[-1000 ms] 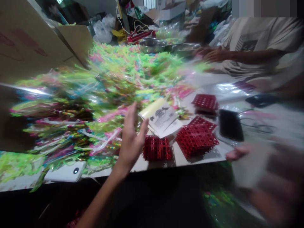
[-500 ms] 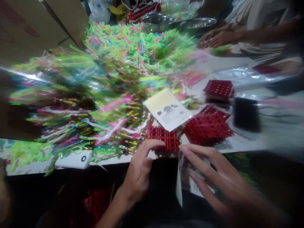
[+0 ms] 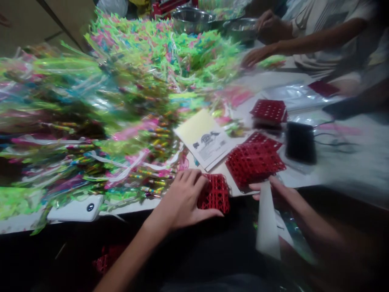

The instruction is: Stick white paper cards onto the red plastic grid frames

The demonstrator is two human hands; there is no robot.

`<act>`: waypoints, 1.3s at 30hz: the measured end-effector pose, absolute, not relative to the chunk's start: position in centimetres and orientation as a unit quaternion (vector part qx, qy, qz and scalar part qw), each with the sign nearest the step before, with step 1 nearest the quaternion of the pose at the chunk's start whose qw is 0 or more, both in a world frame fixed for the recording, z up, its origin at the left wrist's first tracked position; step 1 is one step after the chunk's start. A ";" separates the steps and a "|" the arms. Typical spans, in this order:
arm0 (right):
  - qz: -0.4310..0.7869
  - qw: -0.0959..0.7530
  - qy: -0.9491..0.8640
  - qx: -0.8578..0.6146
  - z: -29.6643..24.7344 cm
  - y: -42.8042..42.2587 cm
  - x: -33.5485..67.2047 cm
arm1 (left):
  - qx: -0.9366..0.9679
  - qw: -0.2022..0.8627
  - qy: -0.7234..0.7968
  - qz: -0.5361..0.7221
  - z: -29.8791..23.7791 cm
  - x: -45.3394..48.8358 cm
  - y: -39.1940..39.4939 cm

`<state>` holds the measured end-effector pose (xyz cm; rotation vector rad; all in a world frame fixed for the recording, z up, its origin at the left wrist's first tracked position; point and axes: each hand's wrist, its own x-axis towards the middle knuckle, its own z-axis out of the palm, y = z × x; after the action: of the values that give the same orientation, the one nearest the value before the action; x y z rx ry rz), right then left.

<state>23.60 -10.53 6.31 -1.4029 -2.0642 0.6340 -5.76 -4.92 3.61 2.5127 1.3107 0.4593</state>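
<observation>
- The printed card [image 3: 206, 140] lies flat on the table [image 3: 304, 178] and serves as the reference here.
- The left hand [image 3: 184, 198], on the near side of the printed card, lies over the left part of the small red lattice stack [image 3: 216, 192], its thumb stretched along the near edge; whether the fingers grip it or only rest there, I cannot tell.
- The small red lattice stack sits just nearer than the printed card and overlaps the dark space past the table's edge. If it overhangs and the hold is loose, a push could tip pieces off.
- The right hand [image 3: 299, 209], nearer than the printed card and to its right, pinches a white card [image 3: 267, 225] between thumb and fingers. The card hangs over the dark space, so a slack pinch could drop it.
- The larger red lattice stack [image 3: 257, 160], right of the printed card, looks uneven; a brush from the right hand might spread it.
- The colourful pile [image 3: 136, 101], left of the printed card and beyond it, has loose strands that could snag in the lattice holes.
- The left fingertips are hidden against the lattice, so their contact is unclear.
- The right palm and wrist, nearer than the printed card on its right, dissolve into blur and shadow; clear material there cannot be identified.
- Another person's hands [image 3: 257, 54], beyond the printed card to its right, are visible, but that body is cut off by the picture's top.
</observation>
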 end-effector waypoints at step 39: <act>0.450 0.334 -0.531 -0.635 9.1 -12.5 16.7 | 0.754 0.154 0.514 0.378 10.6 -5.4 -13.8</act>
<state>16.68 -12.45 9.14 -1.6587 -1.3864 1.1751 -5.43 -13.79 10.58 2.1631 1.4740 1.0837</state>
